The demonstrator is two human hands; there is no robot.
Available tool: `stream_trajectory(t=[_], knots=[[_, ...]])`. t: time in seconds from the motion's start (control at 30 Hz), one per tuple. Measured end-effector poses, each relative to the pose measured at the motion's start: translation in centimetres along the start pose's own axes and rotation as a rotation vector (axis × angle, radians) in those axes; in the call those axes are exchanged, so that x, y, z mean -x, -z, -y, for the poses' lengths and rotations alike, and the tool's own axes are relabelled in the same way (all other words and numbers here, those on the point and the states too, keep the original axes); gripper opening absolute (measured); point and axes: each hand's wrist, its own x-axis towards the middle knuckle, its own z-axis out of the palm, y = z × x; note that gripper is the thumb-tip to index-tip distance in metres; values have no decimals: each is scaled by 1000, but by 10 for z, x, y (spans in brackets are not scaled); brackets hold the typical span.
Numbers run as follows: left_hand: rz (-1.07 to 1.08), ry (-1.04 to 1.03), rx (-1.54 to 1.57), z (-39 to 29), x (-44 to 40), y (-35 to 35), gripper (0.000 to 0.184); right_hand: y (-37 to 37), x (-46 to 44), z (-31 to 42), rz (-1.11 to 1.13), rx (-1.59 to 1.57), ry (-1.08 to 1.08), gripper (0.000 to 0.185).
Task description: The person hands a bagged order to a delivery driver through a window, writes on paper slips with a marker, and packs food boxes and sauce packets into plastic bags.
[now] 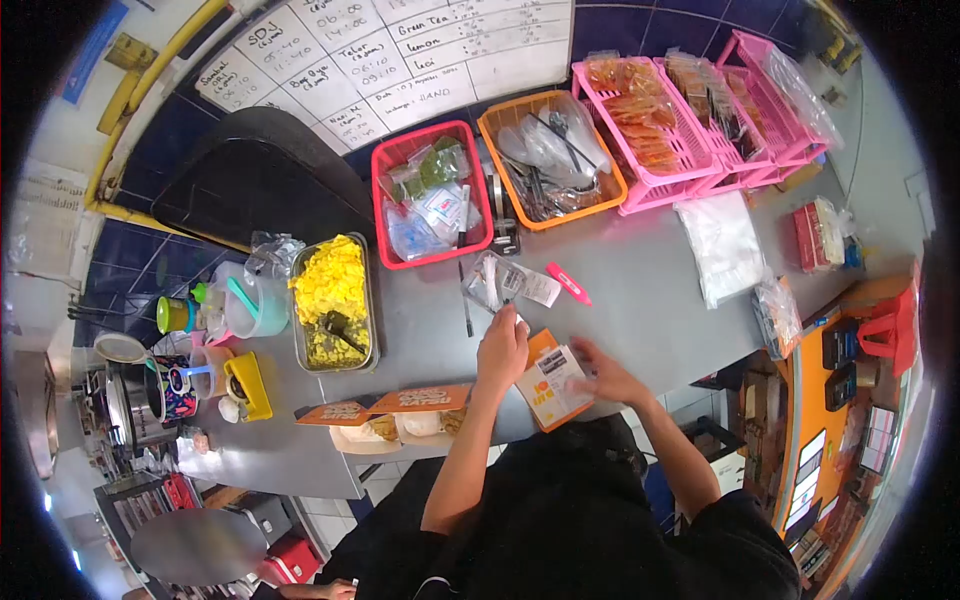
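Observation:
My left hand [503, 345] is closed just above the left edge of an orange box [547, 346]; a small dark tip shows at its fingers, but what it holds is unclear. Spread beside the box's right edge, the fingers of my right hand [607, 376] touch a printed white and yellow paper [555, 385] lying on it. Beyond the hands lie a clear plastic bag [487, 282], a white printed slip [533, 287] and a pink marker [569, 283]. Left of my left forearm stand two food boxes with orange lids [420, 398], raised over pale food.
A metal tray of yellow scrambled egg [335, 285] stands left. Behind are a red basket [381, 215], an orange basket [560, 218] and pink baskets [640, 178] of packets. White plastic bags [722, 245] lie right. Another person's hand [338, 590] shows lower left.

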Motion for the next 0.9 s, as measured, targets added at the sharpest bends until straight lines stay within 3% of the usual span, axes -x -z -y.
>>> stream_trajectory(t=[0.03,0.07,0.13,0.17,0.23,0.3,0.37,0.4,0.47,0.57,0.73,0.8,0.87,0.9], knots=[[-100,-76,-72,2,-6,-1,23,8,-15,16,2,0,8,78],[-99,-72,-78,3,-6,3,23,19,-39,53,-109,-204,-60,69],[168,129,-203,0,-15,13,26,27,-101,89,-234,-534,-140,52],[166,123,-212,0,-12,15,26,19,-132,90,-246,-668,-161,44],[255,253,-326,1,-2,19,21,-4,-192,90,-296,-798,-155,44],[226,277,-316,-14,-2,40,16,-22,-240,82,-411,-693,-229,34],[-3,113,-190,-9,-2,51,18,-30,-268,66,-448,-625,-212,29],[-3,115,-191,-5,-8,55,18,-35,-276,59,-477,-552,-199,25],[-152,150,106,6,-35,56,23,-37,-271,71,-491,-610,-223,21],[-240,197,145,33,-71,40,27,-33,-271,71,-494,-634,-233,18],[-95,256,373,52,-121,14,20,-37,-247,74,-472,-684,-63,15],[-58,285,457,52,-129,6,18,-37,-240,64,-477,-392,133,15],[58,545,956,42,-133,2,12,-30,-222,76,-434,-509,104,16],[67,548,956,40,-131,-2,12,-25,-208,85,-386,-622,73,17]])
